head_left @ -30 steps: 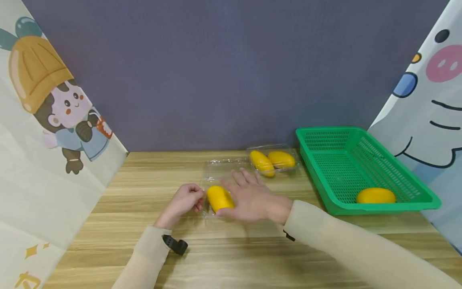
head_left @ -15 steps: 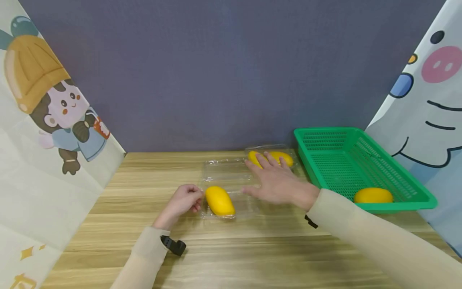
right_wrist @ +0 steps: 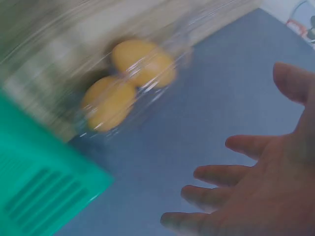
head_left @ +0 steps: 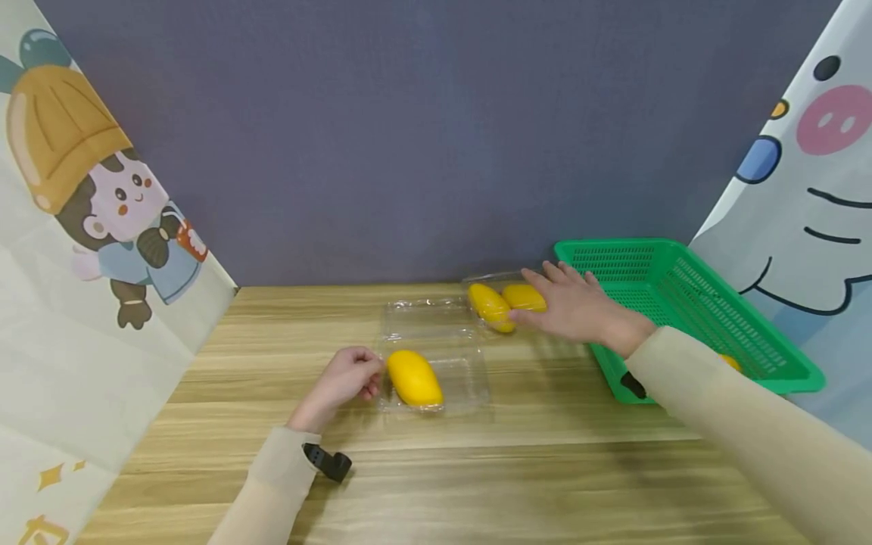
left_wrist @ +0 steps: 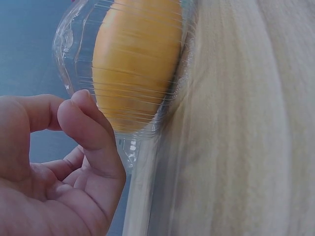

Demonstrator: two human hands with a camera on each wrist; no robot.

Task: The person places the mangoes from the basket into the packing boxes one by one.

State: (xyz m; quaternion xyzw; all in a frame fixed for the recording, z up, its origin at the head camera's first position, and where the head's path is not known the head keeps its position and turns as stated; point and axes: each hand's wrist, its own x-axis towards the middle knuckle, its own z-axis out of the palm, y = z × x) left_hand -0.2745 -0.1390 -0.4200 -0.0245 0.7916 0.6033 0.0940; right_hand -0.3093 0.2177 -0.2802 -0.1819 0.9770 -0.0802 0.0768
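My left hand (head_left: 347, 378) pinches the left edge of an opened clear plastic clamshell box (head_left: 463, 378) between thumb and index finger. One yellow mango (head_left: 414, 378) lies in the left part of its near half; the left wrist view shows this mango (left_wrist: 138, 64) through the ribbed plastic. My right hand (head_left: 579, 306), fingers spread, is in the air near the basket's left rim and hides part of a second clear box (head_left: 477, 281). That box holds two mangoes (head_left: 490, 306). In the right wrist view the right hand (right_wrist: 261, 191) holds nothing.
A green perforated basket (head_left: 681, 388) stands on the right of the wooden table (head_left: 436, 484). Inside it a mango (head_left: 731, 362) is mostly hidden by the right sleeve. A dark wall panel (head_left: 422, 151) rises behind the table, with printed sheets on both sides.
My right hand has moved right and away from the mango in the near box, past the far box to the basket's edge. The left hand has stayed in place.
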